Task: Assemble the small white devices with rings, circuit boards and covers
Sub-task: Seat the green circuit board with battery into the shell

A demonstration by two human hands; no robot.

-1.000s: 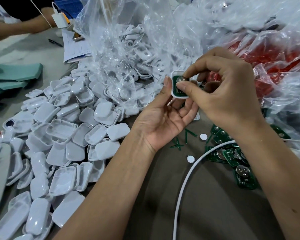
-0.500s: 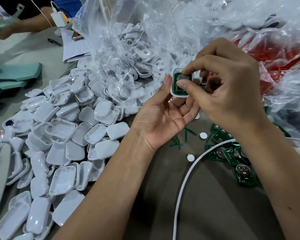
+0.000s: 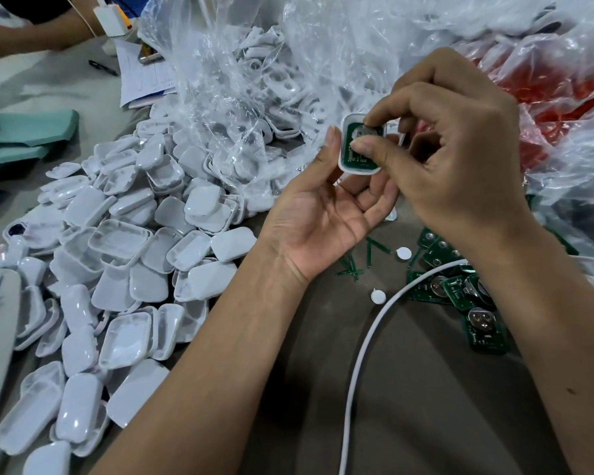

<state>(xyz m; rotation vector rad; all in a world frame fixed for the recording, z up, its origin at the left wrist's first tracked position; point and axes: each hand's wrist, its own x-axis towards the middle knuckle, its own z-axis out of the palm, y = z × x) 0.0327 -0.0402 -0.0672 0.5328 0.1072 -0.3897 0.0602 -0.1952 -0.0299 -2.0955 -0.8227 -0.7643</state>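
My left hand [image 3: 326, 214] holds a small white device shell [image 3: 344, 156] upright between thumb and fingers. A green circuit board [image 3: 355, 145] with a round coin cell sits inside the shell. My right hand [image 3: 456, 159] has its thumb and forefinger pressed on that board. To the left lies a big heap of white covers [image 3: 117, 269]. More green circuit boards [image 3: 460, 289] lie on the table under my right wrist. Two small white discs [image 3: 378, 296] rest near them.
A white cable [image 3: 360, 354] curves across the dark table. Clear plastic bags [image 3: 254, 80] full of white parts fill the back, with a red-filled bag [image 3: 546, 84] at right. Another person's arm [image 3: 31, 32] and papers [image 3: 141, 77] are at far left. Teal sheets [image 3: 24, 132] lie left.
My right forefinger and thumb have shifted on the circuit board, pressing it into the shell. Both hands have stayed in about the same place.
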